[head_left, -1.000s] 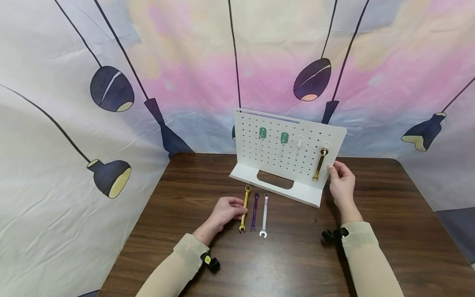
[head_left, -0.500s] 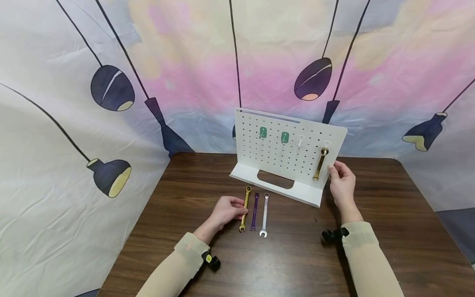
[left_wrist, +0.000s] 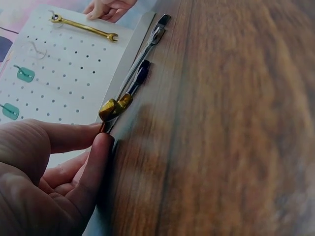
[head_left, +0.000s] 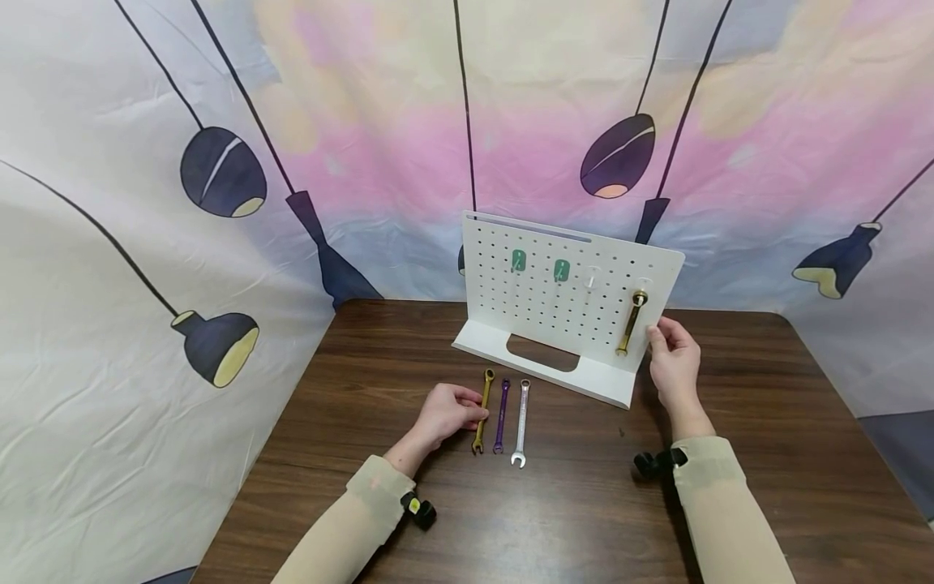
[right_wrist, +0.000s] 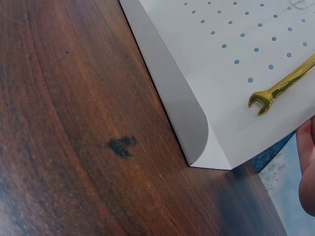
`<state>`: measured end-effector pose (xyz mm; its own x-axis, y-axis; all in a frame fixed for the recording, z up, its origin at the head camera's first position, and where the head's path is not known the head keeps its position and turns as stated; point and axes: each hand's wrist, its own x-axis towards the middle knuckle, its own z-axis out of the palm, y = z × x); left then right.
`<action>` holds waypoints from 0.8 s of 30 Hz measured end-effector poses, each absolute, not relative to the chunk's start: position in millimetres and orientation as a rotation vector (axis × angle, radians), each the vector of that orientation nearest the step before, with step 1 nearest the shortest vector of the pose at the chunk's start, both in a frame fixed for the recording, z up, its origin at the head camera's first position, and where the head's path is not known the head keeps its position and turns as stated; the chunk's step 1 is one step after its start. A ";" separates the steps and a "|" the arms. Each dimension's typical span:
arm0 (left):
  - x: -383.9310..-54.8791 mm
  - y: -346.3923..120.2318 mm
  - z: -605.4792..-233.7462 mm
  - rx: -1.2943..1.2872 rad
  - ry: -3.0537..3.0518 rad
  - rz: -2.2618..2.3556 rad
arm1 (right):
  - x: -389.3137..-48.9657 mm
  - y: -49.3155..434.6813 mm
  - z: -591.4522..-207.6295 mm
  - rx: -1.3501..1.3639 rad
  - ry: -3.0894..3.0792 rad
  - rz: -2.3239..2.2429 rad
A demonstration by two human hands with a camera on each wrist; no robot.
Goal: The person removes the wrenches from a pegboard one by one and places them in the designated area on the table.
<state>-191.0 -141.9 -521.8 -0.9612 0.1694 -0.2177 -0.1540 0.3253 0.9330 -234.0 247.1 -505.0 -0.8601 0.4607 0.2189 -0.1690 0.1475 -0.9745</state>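
Observation:
My left hand [head_left: 445, 415] pinches a gold combination wrench [head_left: 485, 397] between thumb and finger; the left wrist view shows it almost end-on, close above the wood. To its right lie a thinner purple wrench [head_left: 501, 418] and a silver wrench [head_left: 521, 422], roughly parallel. Behind them stands a white pegboard [head_left: 594, 380], angled on its folded base. My right hand [head_left: 674, 369] grips its right edge, thumb in front. A second gold wrench [right_wrist: 283, 84] hangs by its ring end from the rightmost hook, open end down.
Two green hooks [head_left: 518, 260] and a clear hook [head_left: 592, 277] stick out of the board with nothing on them. The brown table [head_left: 569, 519] ends at a printed cloth backdrop [head_left: 394, 162]. In the right wrist view, a dark mark [right_wrist: 122, 146] shows on the wood.
The gold wrench in my left hand has shifted and turned slightly; it looks darker now. My right hand keeps its hold on the pegboard, and the other wrenches have stayed put.

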 end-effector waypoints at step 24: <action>-189.3 -138.4 -520.4 0.055 2.485 1.559 | -229.7 247.0 -505.2 -0.267 -1.980 1.767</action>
